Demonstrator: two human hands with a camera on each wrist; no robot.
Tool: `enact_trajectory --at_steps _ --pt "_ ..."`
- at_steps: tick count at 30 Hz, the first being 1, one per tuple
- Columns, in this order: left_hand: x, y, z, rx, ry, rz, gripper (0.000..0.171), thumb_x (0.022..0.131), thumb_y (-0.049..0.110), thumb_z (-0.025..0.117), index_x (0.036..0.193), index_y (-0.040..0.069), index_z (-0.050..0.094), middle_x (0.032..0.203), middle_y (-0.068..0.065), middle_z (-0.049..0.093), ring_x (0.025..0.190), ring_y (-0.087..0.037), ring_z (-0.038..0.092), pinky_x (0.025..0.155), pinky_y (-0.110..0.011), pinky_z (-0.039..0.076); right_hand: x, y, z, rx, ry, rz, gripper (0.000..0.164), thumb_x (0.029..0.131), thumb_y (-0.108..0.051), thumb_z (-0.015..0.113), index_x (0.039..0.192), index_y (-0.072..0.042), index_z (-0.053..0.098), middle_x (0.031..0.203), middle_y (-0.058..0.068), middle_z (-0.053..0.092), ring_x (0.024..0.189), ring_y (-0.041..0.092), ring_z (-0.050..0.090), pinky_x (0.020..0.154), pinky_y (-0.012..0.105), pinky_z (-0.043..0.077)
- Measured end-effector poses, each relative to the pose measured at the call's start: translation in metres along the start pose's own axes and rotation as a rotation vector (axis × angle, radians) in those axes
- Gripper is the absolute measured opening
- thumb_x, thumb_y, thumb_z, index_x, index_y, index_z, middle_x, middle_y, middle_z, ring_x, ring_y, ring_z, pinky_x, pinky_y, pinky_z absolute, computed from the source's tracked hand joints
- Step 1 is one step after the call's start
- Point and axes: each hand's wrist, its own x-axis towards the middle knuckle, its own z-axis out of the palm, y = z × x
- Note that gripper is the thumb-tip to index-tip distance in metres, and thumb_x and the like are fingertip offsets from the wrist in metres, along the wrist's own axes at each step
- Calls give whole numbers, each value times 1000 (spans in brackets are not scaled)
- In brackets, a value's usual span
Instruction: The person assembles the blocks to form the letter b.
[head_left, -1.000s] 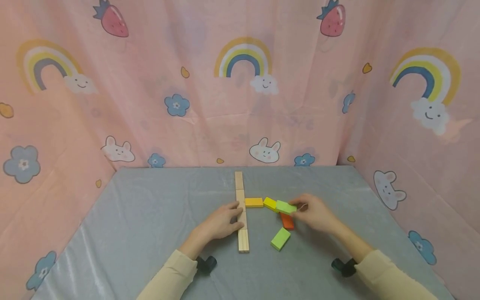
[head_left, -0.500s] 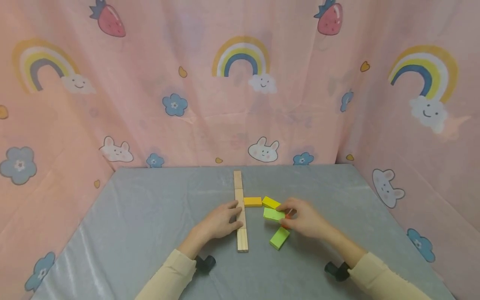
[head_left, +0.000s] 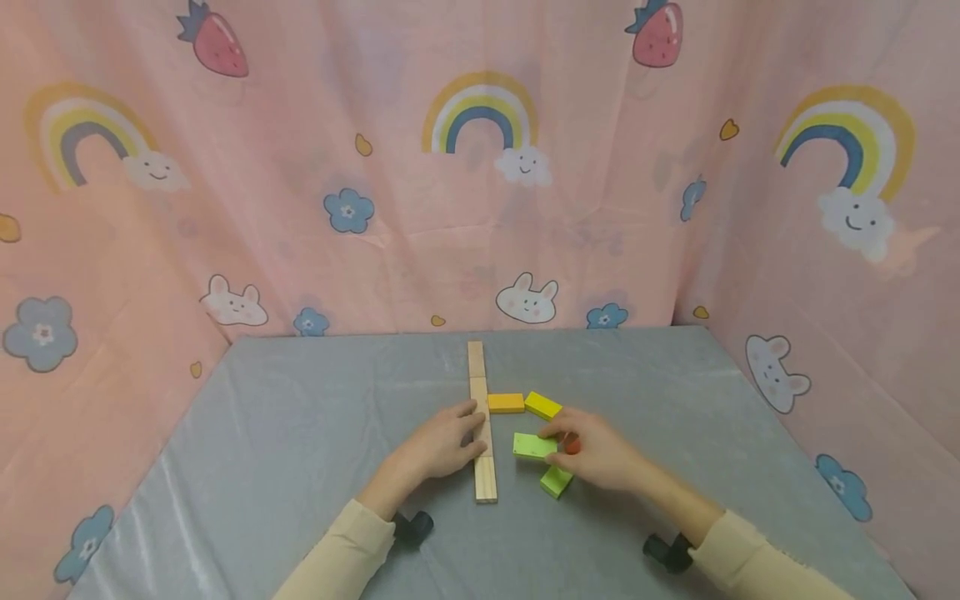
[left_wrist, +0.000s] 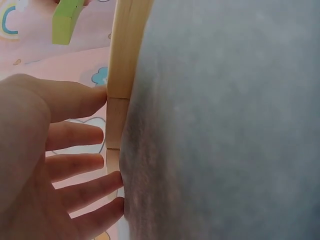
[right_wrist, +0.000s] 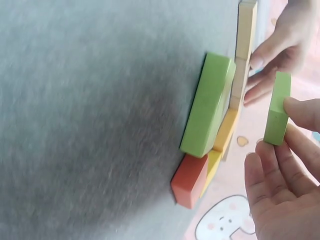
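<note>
My right hand (head_left: 603, 454) pinches a light green block (head_left: 529, 447) between thumb and fingers. In the right wrist view that block hangs above the cloth, its end toward the wooden row. The plain wooden blocks (head_left: 485, 479) lie end to end in a straight line running away from me. My left hand (head_left: 438, 443) rests against their left side, fingers loosely spread and fingertips at the wood. From the row's right side an orange-yellow block (head_left: 506, 403) leads to a yellow block (head_left: 542, 405). A red-orange block (right_wrist: 190, 180) and a second green block (right_wrist: 209, 105) continue the curve, partly behind my right hand in the head view.
A grey cloth (head_left: 300, 400) covers the table. Pink printed curtains (head_left: 300, 250) enclose the back and both sides. A dark wrist-camera mount (head_left: 415, 528) sits under the left cuff, and another mount (head_left: 667, 553) under the right.
My right hand has carried the green block left and toward me, from over the yellow and red-orange blocks to between the wooden row and the second green block. My left hand stays put.
</note>
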Motion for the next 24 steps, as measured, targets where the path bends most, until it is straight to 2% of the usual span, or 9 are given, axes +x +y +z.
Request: enact_trajectory --at_steps 8,16,24 --pt "-7 5 -1 94 -24 41 49 106 35 55 147 8 54 157 -14 43 140 -32 46 114 -47 41 -2 -4 10 15 -23 -51 26 87 -16 80 112 -14 75 106 -9 67 94 19 61 83 40 55" --pt "-20 5 -1 58 -41 94 50 104 37 59 145 9 57 157 -12 44 140 -31 47 112 -46 42 -2 -5 18 11 -55 -103 26 86 -11 81 110 -13 76 104 -10 68 92 14 61 81 35 57" --pt "-27 7 -2 45 -65 85 56 100 43 64 147 12 56 159 -9 42 142 -30 45 113 -47 41 -1 -10 25 9 -106 -92 25 86 -11 81 110 -15 75 103 -12 65 93 12 60 82 33 56"
